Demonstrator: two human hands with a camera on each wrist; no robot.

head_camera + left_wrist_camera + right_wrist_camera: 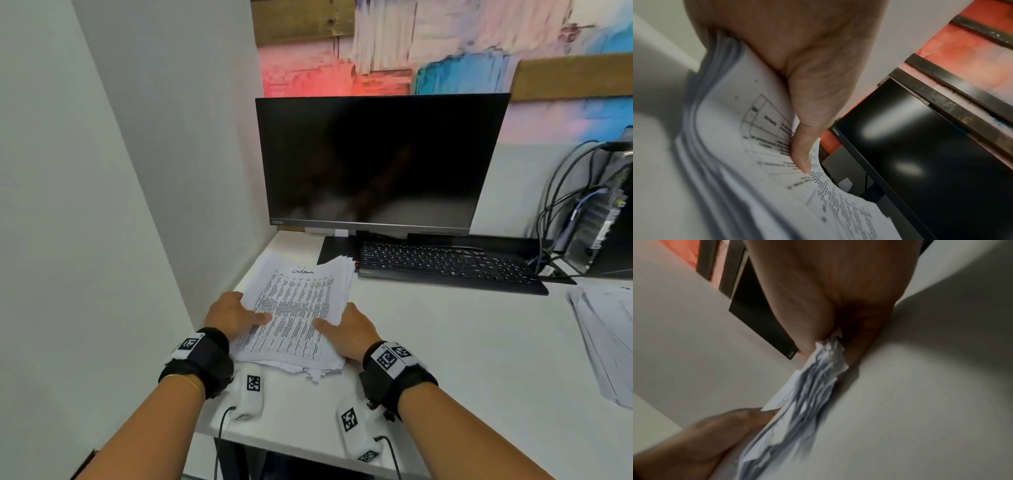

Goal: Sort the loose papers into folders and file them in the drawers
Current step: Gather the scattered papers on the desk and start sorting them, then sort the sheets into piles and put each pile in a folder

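Observation:
A thick stack of printed papers sits at the left front of the white desk, its top sheet covered in table text. My left hand grips the stack's left edge, thumb on top and fingers underneath. My right hand grips the right edge the same way. In the left wrist view the left hand's thumb presses on the bent top sheet of the paper stack. The right wrist view shows the ragged sheet edges of the stack pinched in my right hand. No folders or drawers are in view.
A dark monitor and black keyboard stand behind the stack. More loose papers lie at the desk's right edge. A small computer with cables is at the back right. A white wall closes the left side.

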